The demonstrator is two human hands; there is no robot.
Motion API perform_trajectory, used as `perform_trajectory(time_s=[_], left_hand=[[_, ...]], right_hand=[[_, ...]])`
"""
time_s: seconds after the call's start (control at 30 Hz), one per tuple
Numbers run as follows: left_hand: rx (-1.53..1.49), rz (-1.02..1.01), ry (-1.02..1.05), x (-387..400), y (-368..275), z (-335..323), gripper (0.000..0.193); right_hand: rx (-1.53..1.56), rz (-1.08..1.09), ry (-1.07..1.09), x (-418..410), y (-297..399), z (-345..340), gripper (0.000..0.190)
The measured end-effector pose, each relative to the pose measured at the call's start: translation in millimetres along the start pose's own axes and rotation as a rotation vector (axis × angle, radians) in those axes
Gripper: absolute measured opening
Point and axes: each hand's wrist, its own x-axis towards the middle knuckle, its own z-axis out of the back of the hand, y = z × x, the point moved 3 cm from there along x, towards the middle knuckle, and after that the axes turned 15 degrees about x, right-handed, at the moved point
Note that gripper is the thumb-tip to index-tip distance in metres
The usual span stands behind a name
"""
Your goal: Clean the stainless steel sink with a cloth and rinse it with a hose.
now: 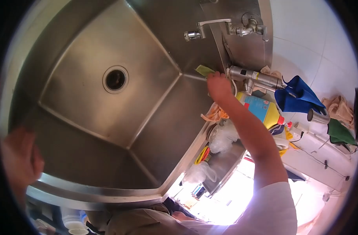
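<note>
A deep stainless steel sink (pixel 90 53) with a round drain (pixel 115 80) fills the middle and left of the view. At its right corner my right hand (pixel 219 88) grips a green scouring pad (pixel 204 70), which pokes out past the fingers against the sink's wall. My left hand (pixel 23 158) is blurred at the far left edge, over the sink's near left rim, with its fingers curled; whether it holds anything cannot be told. An orange and white cloth (pixel 214 113) lies just below my right wrist.
A wall faucet (pixel 214 26) reaches over the sink. Right of my hand are a steel cylindrical appliance (pixel 255 77) and a yellow detergent bottle (pixel 259 110). Blue (pixel 299 94) and green cloths (pixel 340 131) hang by the tiled wall. Plastic bags (pixel 224 136) and yellow-handled scissors (pixel 201 154) sit beside the rim.
</note>
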Motion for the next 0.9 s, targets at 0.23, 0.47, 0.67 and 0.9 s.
perform_trajectory(time_s=[0.23, 0.47, 0.67, 0.9], left_hand=[[-0.029, -0.078, -0.307, 25.3, -18.3, 31.8, 0.016], [0.014, -0.13, -0.325, 34.2, -24.8, 42.7, 0.019], [-0.044, -0.147, -0.223, 33.6, -24.3, 44.6, 0.015], [-0.001, -0.234, -0.254, 36.8, -27.0, 40.1, 0.012]], right_hand=[[0.882, -0.649, -0.578, 75.8, 57.0, -71.7, 0.016], [2.431, -1.447, -1.269, 82.1, 67.9, -105.0, 0.028], [3.107, -1.605, -1.687, 64.6, 35.7, -59.2, 0.032], [3.004, -0.97, -0.651, 215.9, 136.5, -69.2, 0.032]])
